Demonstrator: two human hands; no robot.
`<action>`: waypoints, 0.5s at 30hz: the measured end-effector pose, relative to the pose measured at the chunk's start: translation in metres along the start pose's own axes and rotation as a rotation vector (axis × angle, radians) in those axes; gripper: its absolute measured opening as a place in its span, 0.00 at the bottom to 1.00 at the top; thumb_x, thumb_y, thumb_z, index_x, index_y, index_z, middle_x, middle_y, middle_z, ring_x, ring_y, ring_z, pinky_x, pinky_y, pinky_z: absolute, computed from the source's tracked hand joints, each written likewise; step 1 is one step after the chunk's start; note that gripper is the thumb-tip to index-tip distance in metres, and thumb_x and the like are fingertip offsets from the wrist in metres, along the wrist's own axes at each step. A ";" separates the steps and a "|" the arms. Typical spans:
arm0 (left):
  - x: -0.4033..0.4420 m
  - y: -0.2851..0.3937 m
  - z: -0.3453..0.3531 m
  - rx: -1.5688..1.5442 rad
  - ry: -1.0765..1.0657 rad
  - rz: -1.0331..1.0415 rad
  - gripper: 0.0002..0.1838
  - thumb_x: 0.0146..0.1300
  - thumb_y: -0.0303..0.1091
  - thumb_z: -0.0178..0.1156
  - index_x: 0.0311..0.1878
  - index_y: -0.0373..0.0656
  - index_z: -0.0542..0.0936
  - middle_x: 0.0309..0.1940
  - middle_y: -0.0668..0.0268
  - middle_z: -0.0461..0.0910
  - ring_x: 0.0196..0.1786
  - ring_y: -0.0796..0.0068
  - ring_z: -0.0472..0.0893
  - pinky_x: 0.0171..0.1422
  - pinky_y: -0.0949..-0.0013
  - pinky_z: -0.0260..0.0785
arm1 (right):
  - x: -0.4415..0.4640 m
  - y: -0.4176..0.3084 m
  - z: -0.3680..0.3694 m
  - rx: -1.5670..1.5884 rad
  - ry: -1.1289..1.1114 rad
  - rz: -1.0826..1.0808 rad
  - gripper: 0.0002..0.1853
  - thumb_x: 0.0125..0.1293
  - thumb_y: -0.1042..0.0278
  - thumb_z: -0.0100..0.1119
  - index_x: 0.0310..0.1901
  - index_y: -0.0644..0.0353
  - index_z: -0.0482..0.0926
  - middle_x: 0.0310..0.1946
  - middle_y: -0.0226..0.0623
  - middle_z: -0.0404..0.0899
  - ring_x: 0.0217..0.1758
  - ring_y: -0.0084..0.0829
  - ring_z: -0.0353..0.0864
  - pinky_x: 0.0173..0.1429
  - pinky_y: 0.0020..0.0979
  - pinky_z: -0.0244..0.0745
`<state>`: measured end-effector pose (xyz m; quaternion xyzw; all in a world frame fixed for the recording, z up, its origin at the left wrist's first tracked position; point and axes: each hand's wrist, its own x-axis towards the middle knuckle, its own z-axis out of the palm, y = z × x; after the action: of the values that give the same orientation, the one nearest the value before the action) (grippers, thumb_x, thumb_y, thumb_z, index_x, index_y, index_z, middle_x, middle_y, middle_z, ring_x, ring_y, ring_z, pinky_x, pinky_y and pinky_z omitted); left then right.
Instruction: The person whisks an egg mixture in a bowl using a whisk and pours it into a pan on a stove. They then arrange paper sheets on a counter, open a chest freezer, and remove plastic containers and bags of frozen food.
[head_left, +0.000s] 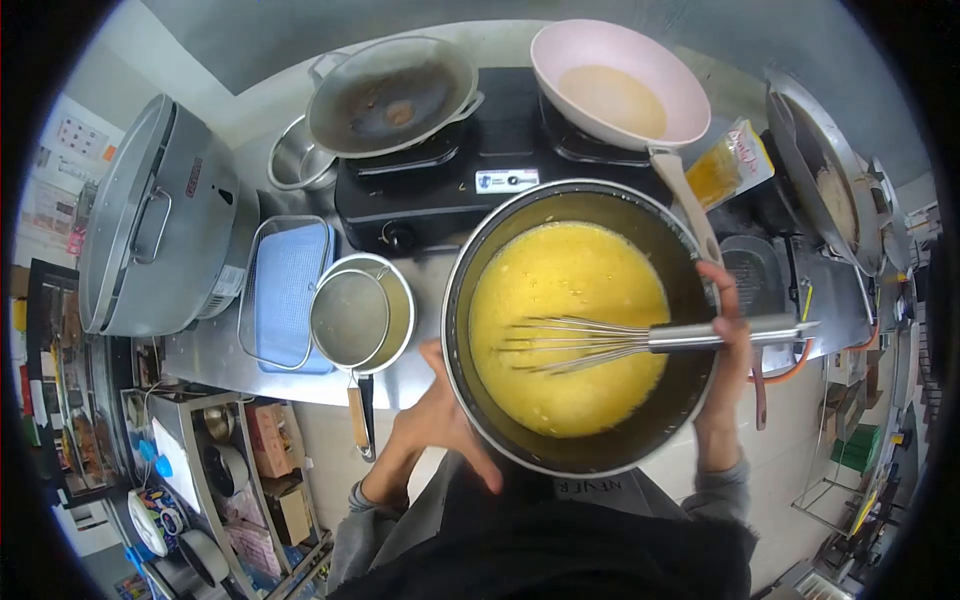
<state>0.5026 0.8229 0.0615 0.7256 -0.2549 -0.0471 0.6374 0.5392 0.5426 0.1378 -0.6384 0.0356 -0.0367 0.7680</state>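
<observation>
A large dark pot (456,300) with a metal rim holds yellow liquid (570,270) with small bubbles on top. A balloon whisk (680,337) lies across the pot, its wires in or over the liquid and its handle past the right rim. My right hand (730,355) grips the pot's right side, fingers over the rim and across the whisk handle. My left hand (450,420) wraps the pot's lower left outside, thumb apart from the fingers; some fingertips are hidden. The pot appears raised in front of my body, above the counter's front edge.
Behind stands a black gas stove (500,140) with a grey pan (400,85) and a pink pan (685,90). A small pot with a strainer (350,315), a blue tray (290,290) and a large grey cooker (170,220) are left. A yellow packet (730,165) sits right.
</observation>
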 end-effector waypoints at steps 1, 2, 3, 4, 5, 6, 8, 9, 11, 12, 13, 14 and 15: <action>0.008 0.007 0.002 0.177 -0.088 0.015 0.63 0.28 0.52 0.75 0.62 0.31 0.48 0.56 0.54 0.55 0.62 0.62 0.53 0.65 0.64 0.43 | 0.003 -0.022 0.003 0.104 -0.018 0.088 0.30 0.49 0.57 0.46 0.54 0.63 0.63 0.51 0.42 0.67 0.52 0.33 0.70 0.57 0.27 0.64; 0.016 0.015 0.005 0.352 -0.174 0.045 0.62 0.29 0.50 0.76 0.63 0.31 0.48 0.56 0.53 0.56 0.63 0.61 0.52 0.65 0.63 0.42 | 0.009 -0.036 0.001 0.097 -0.017 0.065 0.30 0.49 0.57 0.46 0.54 0.63 0.63 0.51 0.42 0.67 0.52 0.33 0.70 0.57 0.27 0.64; 0.027 0.015 0.015 0.298 -0.177 0.130 0.60 0.31 0.48 0.75 0.63 0.31 0.48 0.56 0.54 0.54 0.63 0.59 0.50 0.65 0.63 0.41 | 0.015 -0.049 -0.003 0.075 -0.013 0.056 0.30 0.49 0.58 0.46 0.54 0.63 0.63 0.51 0.42 0.67 0.53 0.32 0.70 0.57 0.26 0.64; 0.034 0.019 0.025 0.204 -0.164 0.018 0.57 0.33 0.45 0.74 0.62 0.31 0.49 0.56 0.54 0.52 0.63 0.58 0.49 0.65 0.62 0.41 | 0.021 -0.060 -0.008 0.054 -0.013 0.048 0.29 0.49 0.58 0.46 0.54 0.63 0.63 0.51 0.42 0.67 0.53 0.32 0.70 0.57 0.25 0.64; 0.041 0.024 0.036 0.105 -0.138 -0.092 0.55 0.34 0.43 0.74 0.61 0.31 0.51 0.55 0.54 0.51 0.63 0.56 0.48 0.65 0.61 0.41 | 0.029 -0.069 -0.016 -0.012 0.017 0.004 0.29 0.50 0.59 0.46 0.55 0.64 0.64 0.52 0.43 0.67 0.53 0.31 0.70 0.57 0.24 0.64; 0.047 0.028 0.046 0.007 -0.102 -0.198 0.52 0.36 0.41 0.73 0.60 0.31 0.52 0.55 0.54 0.49 0.63 0.55 0.47 0.64 0.60 0.40 | 0.034 -0.079 -0.020 -0.019 0.006 -0.005 0.29 0.50 0.59 0.46 0.55 0.64 0.64 0.52 0.43 0.67 0.53 0.31 0.70 0.57 0.24 0.64; 0.068 0.022 0.070 -0.053 0.110 0.071 0.53 0.34 0.40 0.75 0.58 0.34 0.48 0.54 0.53 0.47 0.63 0.55 0.46 0.64 0.59 0.42 | 0.048 -0.103 -0.027 -0.018 -0.100 -0.041 0.30 0.50 0.58 0.46 0.55 0.65 0.64 0.52 0.44 0.67 0.54 0.31 0.70 0.58 0.25 0.64; 0.080 0.021 0.081 -0.080 0.199 0.190 0.54 0.33 0.39 0.75 0.57 0.35 0.46 0.53 0.52 0.46 0.63 0.55 0.46 0.64 0.58 0.42 | 0.053 -0.114 -0.032 0.007 -0.114 -0.021 0.32 0.53 0.60 0.46 0.58 0.69 0.59 0.56 0.49 0.65 0.58 0.38 0.67 0.63 0.32 0.61; 0.111 0.032 0.094 -0.166 0.253 0.206 0.60 0.31 0.41 0.76 0.57 0.37 0.39 0.55 0.51 0.44 0.64 0.55 0.44 0.66 0.59 0.41 | 0.071 -0.132 -0.041 -0.063 -0.118 -0.096 0.31 0.54 0.60 0.47 0.58 0.68 0.60 0.55 0.51 0.65 0.55 0.39 0.70 0.61 0.31 0.64; 0.125 0.037 0.099 -0.200 0.260 0.193 0.63 0.29 0.41 0.77 0.58 0.37 0.36 0.56 0.51 0.43 0.65 0.54 0.43 0.67 0.59 0.40 | 0.076 -0.142 -0.043 -0.100 -0.128 -0.101 0.31 0.54 0.59 0.48 0.58 0.68 0.61 0.54 0.51 0.66 0.54 0.38 0.71 0.61 0.31 0.65; 0.140 0.043 0.104 -0.225 0.257 0.177 0.66 0.28 0.42 0.78 0.58 0.38 0.32 0.57 0.51 0.41 0.66 0.54 0.42 0.68 0.59 0.39 | 0.083 -0.149 -0.045 -0.108 -0.139 -0.105 0.31 0.54 0.59 0.48 0.58 0.68 0.61 0.54 0.51 0.66 0.54 0.38 0.71 0.61 0.31 0.65; 0.154 0.046 0.108 -0.215 0.249 0.178 0.70 0.26 0.43 0.79 0.58 0.38 0.29 0.58 0.51 0.40 0.67 0.55 0.41 0.69 0.61 0.38 | 0.092 -0.155 -0.046 -0.122 -0.110 -0.128 0.31 0.54 0.59 0.48 0.57 0.68 0.61 0.53 0.51 0.67 0.53 0.38 0.72 0.60 0.30 0.66; 0.168 0.049 0.112 -0.204 0.241 0.179 0.74 0.24 0.44 0.79 0.58 0.39 0.25 0.59 0.51 0.40 0.68 0.55 0.40 0.71 0.62 0.37 | 0.100 -0.160 -0.048 -0.137 -0.080 -0.144 0.30 0.54 0.58 0.49 0.57 0.68 0.62 0.53 0.51 0.68 0.53 0.37 0.73 0.59 0.30 0.67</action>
<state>0.5892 0.6474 0.1303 0.6318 -0.2340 0.0716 0.7355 0.6324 0.4559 0.2858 -0.6911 -0.0388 -0.0640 0.7189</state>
